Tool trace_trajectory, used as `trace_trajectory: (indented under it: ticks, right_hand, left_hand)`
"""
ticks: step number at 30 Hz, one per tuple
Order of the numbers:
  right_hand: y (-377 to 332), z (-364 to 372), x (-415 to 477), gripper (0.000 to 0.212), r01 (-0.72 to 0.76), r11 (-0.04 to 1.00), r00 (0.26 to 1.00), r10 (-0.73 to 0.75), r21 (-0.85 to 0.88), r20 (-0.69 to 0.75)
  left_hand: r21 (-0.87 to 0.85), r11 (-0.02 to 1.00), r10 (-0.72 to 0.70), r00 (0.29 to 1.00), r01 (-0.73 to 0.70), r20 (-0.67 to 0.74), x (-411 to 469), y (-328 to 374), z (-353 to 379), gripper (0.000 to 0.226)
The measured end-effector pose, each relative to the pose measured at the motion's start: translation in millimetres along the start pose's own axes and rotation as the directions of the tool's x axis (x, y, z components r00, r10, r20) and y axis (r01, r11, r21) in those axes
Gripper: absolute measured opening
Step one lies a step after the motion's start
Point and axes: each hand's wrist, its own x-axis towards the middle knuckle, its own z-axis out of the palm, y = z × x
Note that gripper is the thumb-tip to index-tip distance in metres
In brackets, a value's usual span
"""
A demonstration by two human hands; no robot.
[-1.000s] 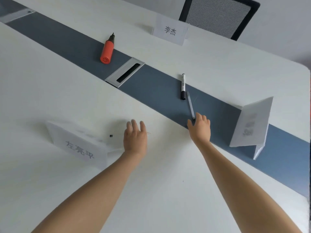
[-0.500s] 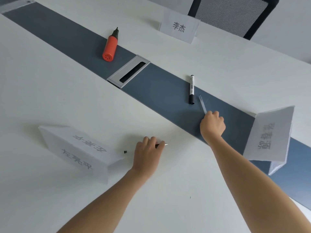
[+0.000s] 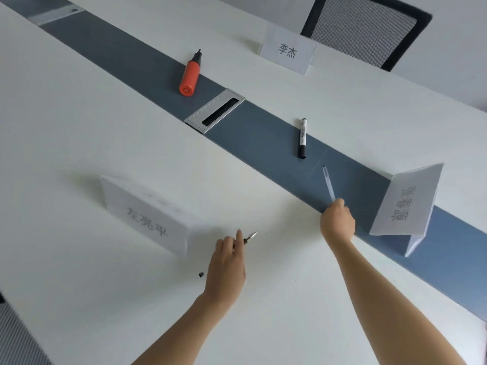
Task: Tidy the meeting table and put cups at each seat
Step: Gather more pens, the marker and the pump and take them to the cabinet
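Note:
My right hand (image 3: 337, 223) is closed on a clear pen barrel (image 3: 329, 183) that points away from me over the blue strip (image 3: 147, 59) of the white table (image 3: 79, 114). My left hand (image 3: 227, 262) pinches a short pen tip piece (image 3: 250, 237) with a metal point, just above the table. A small black bit (image 3: 201, 274) lies on the table left of that hand. A black-and-white marker (image 3: 303, 137) lies on the blue strip beyond the right hand. No cups are in view.
An orange hand pump (image 3: 190, 74) lies on the strip, near a silver cable slot (image 3: 214, 110). Three name cards stand around: one near my left hand (image 3: 145, 217), one at right (image 3: 407, 200), one at the far side (image 3: 288, 50). A mesh chair (image 3: 363, 30) stands behind it.
Both hands went from lying flat on the table to gripping: the right lifted the clear pen barrel, the left picked up the pen tip piece. The view shifted slightly.

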Motion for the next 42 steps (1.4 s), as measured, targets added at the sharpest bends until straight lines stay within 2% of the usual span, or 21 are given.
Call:
trace_trajectory:
  ticks: [3, 8, 11, 15, 19, 23, 28, 31, 35, 38, 40, 42]
  right_hand:
    - [12, 4, -55, 0.026, 0.016, 0.986, 0.999, -0.021, 0.163, 0.029]
    - [21, 20, -175, 0.031, 0.042, 0.903, 0.997, -0.066, 0.428, 0.041]
    - [1, 24, -238, 0.033, 0.102, 0.843, 0.981, -0.174, 0.528, 0.088]
    - [-33, 37, -308, 0.031, 0.206, 0.753, 0.917, -0.372, 0.625, 0.146]
    - [-54, 50, -371, 0.032, 0.319, 0.720, 0.841, -0.514, 0.616, 0.165]
    - [-71, 50, -411, 0.029, 0.425, 0.692, 0.795, -0.593, 0.583, 0.125]
    - [-128, 48, -463, 0.027, 0.567, 0.624, 0.714, -0.698, 0.537, 0.057]
    - [-180, 53, -512, 0.028, 0.636, 0.558, 0.645, -0.764, 0.533, 0.031]
    - [-252, 75, -593, 0.025, 0.717, 0.393, 0.451, -0.891, 0.575, 0.046]
    - [-286, 101, -659, 0.020, 0.708, 0.296, 0.275, -0.952, 0.641, 0.135]
    - [-300, 121, -695, 0.021, 0.688, 0.290, 0.197, -0.957, 0.665, 0.214]
    - [-305, 149, -723, 0.023, 0.676, 0.315, 0.173, -0.946, 0.666, 0.273]
  left_hand:
    - [-0.019, 0.997, -0.072, 0.997, 0.072, 0.010, -25, 1, -25, 0.060]
    - [-0.216, 0.964, -0.168, 0.985, 0.156, -0.038, -71, -21, -92, 0.031]
    - [-0.162, 0.970, -0.192, 0.980, 0.182, -0.048, -103, -60, -141, 0.038]
    - [-0.191, 0.906, -0.401, 0.911, 0.379, -0.094, -151, -125, -207, 0.036]
    - [-0.286, 0.788, -0.607, 0.767, 0.545, -0.209, -209, -171, -264, 0.037]
    - [-0.393, 0.655, -0.756, 0.550, 0.646, -0.356, -266, -223, -303, 0.033]
    - [-0.591, 0.473, -0.873, 0.256, 0.653, -0.415, -343, -293, -327, 0.029]
    - [-0.653, 0.370, -0.914, 0.132, 0.660, -0.384, -399, -331, -340, 0.029]
    - [-0.759, 0.249, -0.944, -0.023, 0.601, -0.328, -464, -376, -347, 0.030]
    - [-0.801, 0.160, -0.954, -0.118, 0.577, -0.275, -505, -394, -345, 0.032]
    - [-0.817, 0.108, -0.963, -0.146, 0.566, -0.228, -523, -400, -336, 0.032]
    - [-0.826, 0.039, -0.974, -0.162, 0.562, -0.156, -535, -406, -322, 0.032]
